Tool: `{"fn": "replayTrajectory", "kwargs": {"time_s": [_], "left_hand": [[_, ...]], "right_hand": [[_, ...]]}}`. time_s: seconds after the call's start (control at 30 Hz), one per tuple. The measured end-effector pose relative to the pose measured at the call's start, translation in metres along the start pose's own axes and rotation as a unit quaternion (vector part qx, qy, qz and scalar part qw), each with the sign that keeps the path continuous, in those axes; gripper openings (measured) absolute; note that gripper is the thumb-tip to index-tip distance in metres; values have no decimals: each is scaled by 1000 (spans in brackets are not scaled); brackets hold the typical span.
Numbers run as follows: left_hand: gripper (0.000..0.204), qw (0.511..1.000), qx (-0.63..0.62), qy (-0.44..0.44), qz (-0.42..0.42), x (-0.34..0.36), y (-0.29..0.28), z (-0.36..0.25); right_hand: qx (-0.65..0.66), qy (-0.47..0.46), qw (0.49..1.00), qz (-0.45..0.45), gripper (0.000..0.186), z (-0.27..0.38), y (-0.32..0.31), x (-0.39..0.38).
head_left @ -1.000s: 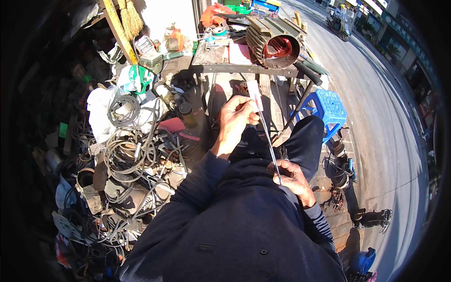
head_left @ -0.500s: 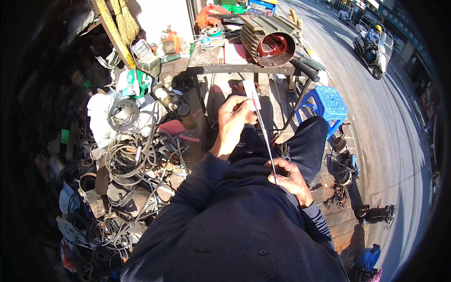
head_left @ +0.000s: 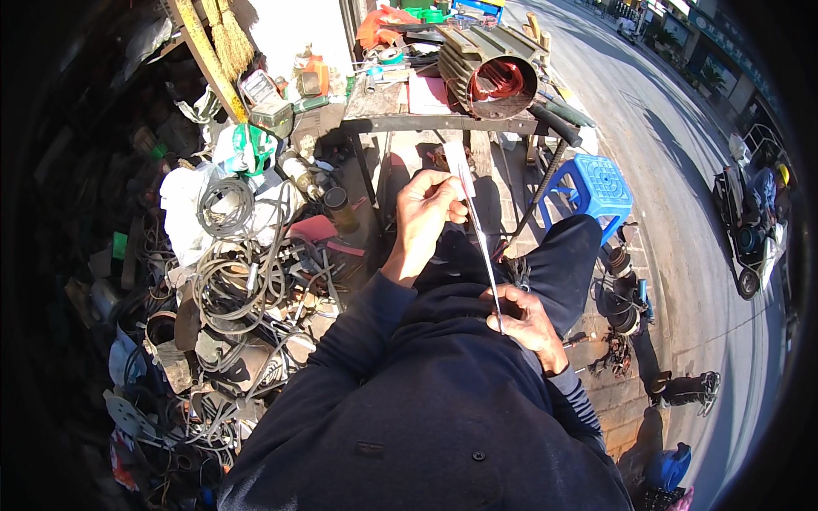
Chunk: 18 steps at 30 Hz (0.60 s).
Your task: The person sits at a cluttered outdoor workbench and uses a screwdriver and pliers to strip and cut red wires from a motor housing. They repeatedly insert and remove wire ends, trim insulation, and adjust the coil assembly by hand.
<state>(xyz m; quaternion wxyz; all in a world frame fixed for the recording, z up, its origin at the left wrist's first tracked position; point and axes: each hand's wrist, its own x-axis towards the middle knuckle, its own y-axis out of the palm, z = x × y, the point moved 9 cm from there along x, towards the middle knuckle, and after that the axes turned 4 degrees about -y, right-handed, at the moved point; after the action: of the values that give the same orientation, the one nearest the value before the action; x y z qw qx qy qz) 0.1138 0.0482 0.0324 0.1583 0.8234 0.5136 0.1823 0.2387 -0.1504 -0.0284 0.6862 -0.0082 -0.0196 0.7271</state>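
Note:
A long thin white strip [head_left: 479,238] runs between my two hands, over my dark trousers. My left hand [head_left: 430,209] pinches its far end, which is wider and pale, just below the workbench edge. My right hand [head_left: 528,324] grips the near end close to my body. Both sleeves are dark blue. The strip is stretched nearly straight and looks stiff; I cannot tell what it is made of.
A metal workbench [head_left: 383,106] ahead carries a ribbed electric motor housing [head_left: 490,68] with copper windings. A blue plastic stool [head_left: 592,187] stands to the right. Coils of wire and scrap [head_left: 234,272] pile up on the left. A parked scooter [head_left: 750,230] sits on the road.
My left hand has slid slightly along the strip toward its far end. On the road, a moving scooter has passed out of sight at the top.

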Motion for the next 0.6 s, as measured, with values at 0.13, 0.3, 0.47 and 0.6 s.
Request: {"fn": "replayTrajectory", "kwargs": {"time_s": [0.13,0.3,0.47,0.6], "left_hand": [[15,1000,3,5,13,1,0,3],[15,1000,14,-2,6,1,-2,5],[15,1000,10,-5,8,1,-3,5],[15,1000,5,-4,12,1,-2,5]], "right_hand": [[-9,-5,1000,-5,40,-2,-2,-1],[-2,-4,1000,-14,42,-5,-3,-2],[4,-2,1000,-17,50,-4,-2,-2],[-9,3,1000,-17,50,-3,-3,-3]]}}
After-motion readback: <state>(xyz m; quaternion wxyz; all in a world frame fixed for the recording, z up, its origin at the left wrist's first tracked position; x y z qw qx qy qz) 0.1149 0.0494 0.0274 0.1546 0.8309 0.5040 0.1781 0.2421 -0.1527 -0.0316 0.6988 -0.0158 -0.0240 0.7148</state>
